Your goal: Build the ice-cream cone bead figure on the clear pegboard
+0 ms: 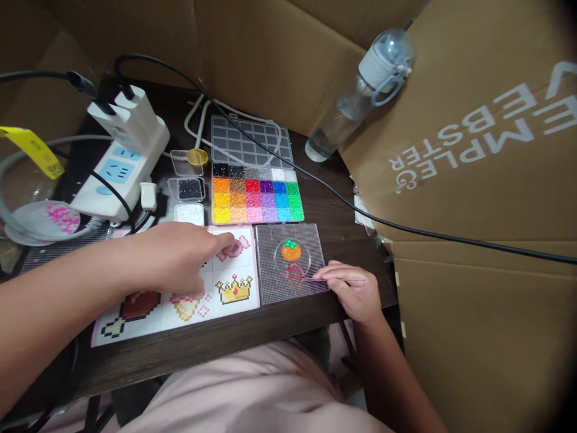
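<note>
At pegboard (270,290), right hand (359,291) pinches tweezers (319,279) by red beads (295,268); left hand (187,255), finger and thumb spread, visibly empty, over pattern sheet (243,266). Light, steady tip advisable.

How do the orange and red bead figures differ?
The orange figure looks solidly filled; the red figure looks patchier, with gaps. The orange figure sits farther from the camera; the red figure nearer, the thin tool pointing at it. Both lie on the pegboard.
</note>
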A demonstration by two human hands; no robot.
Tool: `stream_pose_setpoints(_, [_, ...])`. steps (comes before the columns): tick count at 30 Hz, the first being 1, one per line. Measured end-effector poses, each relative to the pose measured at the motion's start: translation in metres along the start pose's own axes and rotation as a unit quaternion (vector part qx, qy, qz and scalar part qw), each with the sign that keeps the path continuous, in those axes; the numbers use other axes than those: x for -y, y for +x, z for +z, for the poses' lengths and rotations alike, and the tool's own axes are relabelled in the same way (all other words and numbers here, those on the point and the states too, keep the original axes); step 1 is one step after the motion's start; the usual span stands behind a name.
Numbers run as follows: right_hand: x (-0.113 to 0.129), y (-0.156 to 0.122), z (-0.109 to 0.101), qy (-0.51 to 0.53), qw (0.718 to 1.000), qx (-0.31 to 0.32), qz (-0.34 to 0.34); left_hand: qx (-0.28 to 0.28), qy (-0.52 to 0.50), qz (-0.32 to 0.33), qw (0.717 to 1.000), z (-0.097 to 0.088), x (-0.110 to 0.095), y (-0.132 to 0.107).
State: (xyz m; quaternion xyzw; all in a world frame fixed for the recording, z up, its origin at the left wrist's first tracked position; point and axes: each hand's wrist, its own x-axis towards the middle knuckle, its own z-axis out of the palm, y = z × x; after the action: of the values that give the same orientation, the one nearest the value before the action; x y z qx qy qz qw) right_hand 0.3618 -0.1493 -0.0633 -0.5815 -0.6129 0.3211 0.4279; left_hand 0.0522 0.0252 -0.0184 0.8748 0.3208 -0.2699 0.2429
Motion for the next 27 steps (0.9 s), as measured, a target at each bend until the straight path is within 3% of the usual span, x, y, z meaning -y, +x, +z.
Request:
stream_pose_setpoints(8, [-0.005, 0.001, 0.001, 0.026, 0.999, 0.001, -0.040, 0.041, 0.021, -0.022, 0.999, -0.020, -0.017, -0.011])
stream_pose_setpoints(17, [-0.019, -0.003, -0.003, 0.086, 0.995, -0.043, -0.034, 0.011, 0.016, 0.004, 1.000, -0.006, -0.003, -0.007])
stream_pose_setpoints(27, [-0.023, -0.003, -0.003, 0.096, 0.993, -0.064, -0.013, 0.013, 0.012, 0.013, 1.000, -0.006, -0.003, -0.009])
